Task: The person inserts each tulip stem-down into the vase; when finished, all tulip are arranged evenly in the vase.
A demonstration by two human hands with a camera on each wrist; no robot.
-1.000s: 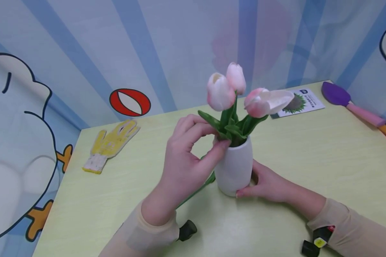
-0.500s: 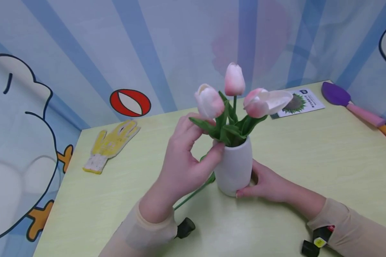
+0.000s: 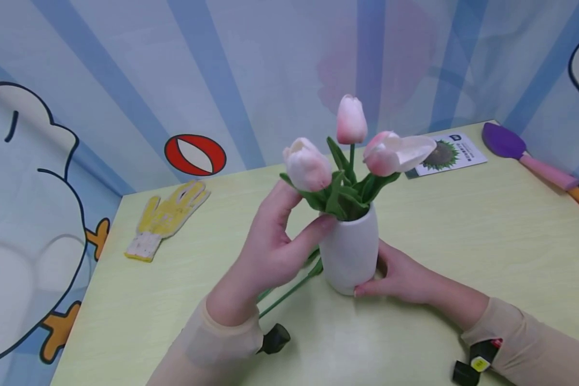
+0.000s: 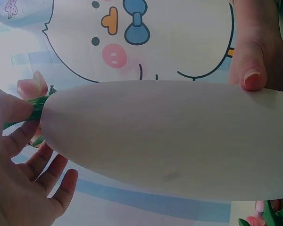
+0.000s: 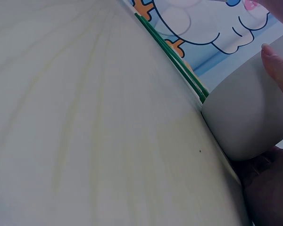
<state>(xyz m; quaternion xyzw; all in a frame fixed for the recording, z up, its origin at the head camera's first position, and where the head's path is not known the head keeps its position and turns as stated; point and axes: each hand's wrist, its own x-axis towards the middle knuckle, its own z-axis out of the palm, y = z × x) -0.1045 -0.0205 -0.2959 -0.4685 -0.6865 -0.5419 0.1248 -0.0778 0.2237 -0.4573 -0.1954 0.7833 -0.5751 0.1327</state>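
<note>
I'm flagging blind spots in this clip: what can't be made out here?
- Stem ends of the pink flowers: head view, hidden inside the white vase.
- Vase's inside: head view, leaves cover the opening.
- Most fingers of the right hand: head view, behind the vase; right wrist view, cropped by the edge.
- Corner blooms: left wrist view, cut off at bottom right.
- Card's fine print: head view, too small.

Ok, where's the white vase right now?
In the head view, the white vase stands on the table just right of centre, with the right hand gripping its lower part and the left hand at the tulip leaves above its rim.
</note>
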